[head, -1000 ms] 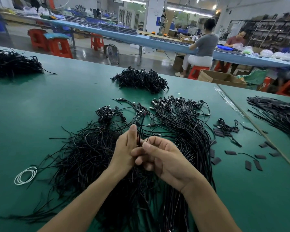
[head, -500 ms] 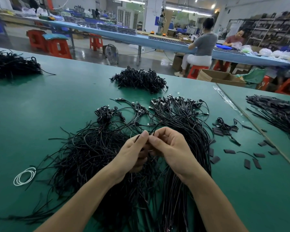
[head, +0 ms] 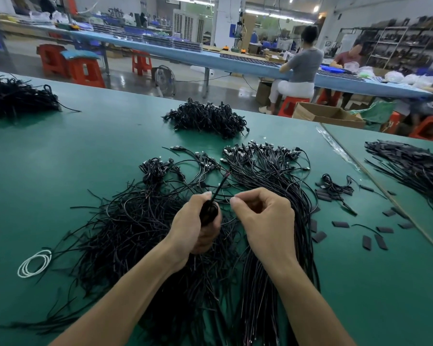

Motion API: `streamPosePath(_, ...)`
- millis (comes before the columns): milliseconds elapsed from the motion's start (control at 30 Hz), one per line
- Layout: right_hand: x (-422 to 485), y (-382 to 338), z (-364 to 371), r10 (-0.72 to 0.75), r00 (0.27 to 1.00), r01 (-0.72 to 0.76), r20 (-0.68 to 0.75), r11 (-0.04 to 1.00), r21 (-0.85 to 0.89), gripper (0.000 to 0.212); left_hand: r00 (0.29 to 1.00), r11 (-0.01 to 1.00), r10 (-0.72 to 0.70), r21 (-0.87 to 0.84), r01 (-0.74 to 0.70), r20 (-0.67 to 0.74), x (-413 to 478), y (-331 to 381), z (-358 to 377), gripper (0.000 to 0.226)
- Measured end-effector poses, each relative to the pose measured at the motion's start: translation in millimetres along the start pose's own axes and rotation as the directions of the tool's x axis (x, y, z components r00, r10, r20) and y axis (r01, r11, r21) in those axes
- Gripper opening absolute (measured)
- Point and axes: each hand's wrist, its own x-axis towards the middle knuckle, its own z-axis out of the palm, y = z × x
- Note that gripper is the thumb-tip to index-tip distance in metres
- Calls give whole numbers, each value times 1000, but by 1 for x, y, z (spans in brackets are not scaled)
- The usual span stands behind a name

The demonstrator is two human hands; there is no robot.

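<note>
Just above a green tabletop (head: 85,151), a black cable (head: 219,187) is clamped in the left hand (head: 193,226); right hand (head: 265,221) fingers are pinched together.

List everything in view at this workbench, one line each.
table: one, green, beneath everything
held cable: one, black, centre, rising above the heaps
cable heaps: several, black, across the table
sleeve pieces: many, black, flat, right of centre
wire coil: one, white, near left
stools: several, red, floor behind
seated people: two, at the blue bench behind
left hand: one, bare, grips the held cable
right hand: one, bare, fingers pinched; contents too small to tell
</note>
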Motion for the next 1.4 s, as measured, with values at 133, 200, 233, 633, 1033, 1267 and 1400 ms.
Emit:
streamPosePath(133,3,-6,-1,17,1000,-16,-16,999,44,14,996,994,79,-79,-76,41,-4,-3,1,45)
streamPosePath(200,4,-5,-1,103,995,-101,-13,987,127,13,987,988,139,-78,-134,74,-8,-4,1,42)
streamPosePath(233,4,-5,0,149,989,-147,2,972,181,12,983,986,164,-48,-160,79,-9,-5,2,42)
streamPosePath(633,-1,-19,-6,-120,900,219,419,956,-195,15,988,989,144,-38,-146,-59,-3,-2,0,54)
streamPosePath(1033,-15,-7,5,-413,724,684,553,536,-495,8,961,992,-106,34,119,-254,12,-16,0,61)
streamPosePath(1267,-6,-13,-1,-408,614,769,675,503,-395,8,866,858,-493,-117,500,80,6,-10,-4,52)
streamPosePath(1400,-3,-13,-1,-341,679,678,651,631,-377,10,817,793,-530,-207,573,228,6,-10,-6,68)
